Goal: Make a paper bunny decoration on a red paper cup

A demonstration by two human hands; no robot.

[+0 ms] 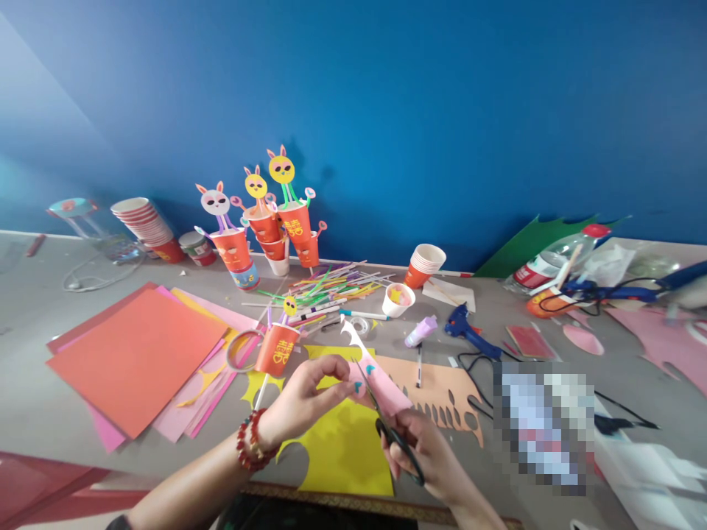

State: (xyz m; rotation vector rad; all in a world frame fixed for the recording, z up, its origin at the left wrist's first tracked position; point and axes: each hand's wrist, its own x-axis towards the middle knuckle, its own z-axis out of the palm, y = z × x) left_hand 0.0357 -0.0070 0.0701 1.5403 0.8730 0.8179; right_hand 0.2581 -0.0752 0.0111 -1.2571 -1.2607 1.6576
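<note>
Between thumb and fingers, my left hand (312,394) pinches the edge of a pink paper sheet (389,394) with small teal heart shapes on it. Black-handled scissors (401,453) are in my right hand (428,449), their blades lying across the pink paper beside the teal shapes. A thin, scalloped strip of the paper sticks up at its far end. Below both hands lies yellow paper (347,456) with rounded cut-outs. Left of my left hand, a red paper cup (276,350) with a small yellow face leans on a white stick.
Stacked coloured paper (143,353) covers the left side. Cup figures with rabbit ears (295,228) stand at the back, near loose coloured sticks (331,291). A white cup (398,298), a glue stick (420,331), a blue glue gun (472,331) and a bottle (552,258) lie or stand rightward.
</note>
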